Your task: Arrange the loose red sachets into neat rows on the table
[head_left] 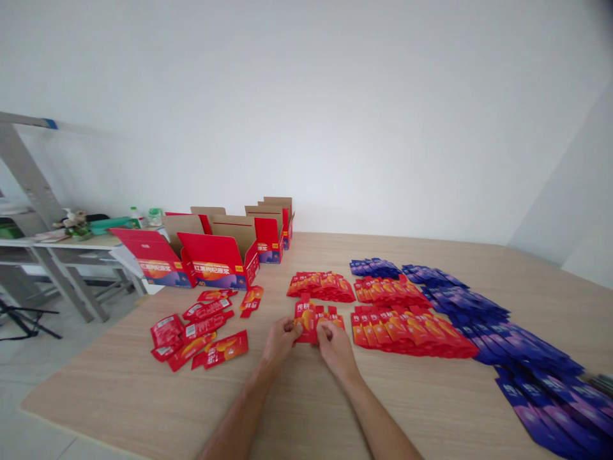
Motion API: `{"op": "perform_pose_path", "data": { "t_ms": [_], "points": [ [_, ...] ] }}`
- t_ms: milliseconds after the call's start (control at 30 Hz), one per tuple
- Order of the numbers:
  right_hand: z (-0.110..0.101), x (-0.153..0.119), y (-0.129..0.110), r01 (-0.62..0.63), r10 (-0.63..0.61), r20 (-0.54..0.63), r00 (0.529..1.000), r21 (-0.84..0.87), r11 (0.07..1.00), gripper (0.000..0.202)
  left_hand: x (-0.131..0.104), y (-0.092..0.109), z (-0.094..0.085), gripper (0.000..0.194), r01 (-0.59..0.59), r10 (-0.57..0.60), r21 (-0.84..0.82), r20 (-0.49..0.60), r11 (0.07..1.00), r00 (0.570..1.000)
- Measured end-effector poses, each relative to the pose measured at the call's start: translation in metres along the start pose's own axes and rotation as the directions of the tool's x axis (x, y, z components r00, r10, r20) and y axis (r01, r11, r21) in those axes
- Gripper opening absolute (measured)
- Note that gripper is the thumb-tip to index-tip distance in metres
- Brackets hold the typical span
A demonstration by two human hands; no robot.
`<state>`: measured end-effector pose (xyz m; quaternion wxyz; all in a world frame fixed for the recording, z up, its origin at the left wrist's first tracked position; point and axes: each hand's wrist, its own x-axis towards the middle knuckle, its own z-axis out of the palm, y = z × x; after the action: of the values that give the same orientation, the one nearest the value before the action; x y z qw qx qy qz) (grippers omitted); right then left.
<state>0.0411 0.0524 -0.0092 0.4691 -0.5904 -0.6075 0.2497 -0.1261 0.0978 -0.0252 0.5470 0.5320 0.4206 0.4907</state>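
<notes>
A red sachet [305, 317] with orange fruit print stands out in front of me, its top end pointing away. My left hand [281, 340] pinches its left edge between thumb and fingers. Closed at the sachet's right edge is my right hand [336, 348], its fingertips partly covering a few overlapped red sachets [334, 317] just behind. To the right lies a fanned row of red sachets [407, 329]. Left of my hands is a loose heap of red sachets [205, 326], some face up and others showing barcodes.
Open red cartons [215, 259] stand at the back left. Two more fanned red rows [320, 285] lie behind my hands. Blue-purple sachets [522, 345] run in overlapping rows along the right. A side table [52, 239] with a bottle [136, 218] is beyond the left table edge.
</notes>
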Motion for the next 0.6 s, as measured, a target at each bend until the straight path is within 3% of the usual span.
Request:
{"op": "perform_pose_path", "data": {
  "t_ms": [133, 267, 400, 600],
  "points": [
    [-0.014, 0.002, 0.007, 0.019, -0.06, -0.135, 0.989, -0.286, 0.958, 0.036, 0.003, -0.007, -0.003, 0.047, 0.038, -0.031, 0.065, -0.106, 0.997, 0.994],
    [-0.014, -0.003, 0.019, 0.095, -0.098, 0.022, 0.995, -0.53, 0.843, 0.045, 0.001, -0.01, 0.001, 0.045, 0.022, 0.007, 0.239, -0.121, 0.971, 0.993],
    [-0.005, -0.009, 0.022, 0.139, -0.046, 0.173, 0.984, -0.577, 0.805, 0.055, 0.0, -0.008, 0.007, 0.034, -0.029, 0.085, 0.478, -0.096, 0.878, 0.992],
    [-0.006, -0.007, 0.019, 0.133, -0.019, 0.2, 0.98, -0.572, 0.809, 0.046, -0.003, -0.008, 0.019, 0.034, -0.103, 0.15, 0.702, -0.004, 0.704, 0.989]
  ]
}}
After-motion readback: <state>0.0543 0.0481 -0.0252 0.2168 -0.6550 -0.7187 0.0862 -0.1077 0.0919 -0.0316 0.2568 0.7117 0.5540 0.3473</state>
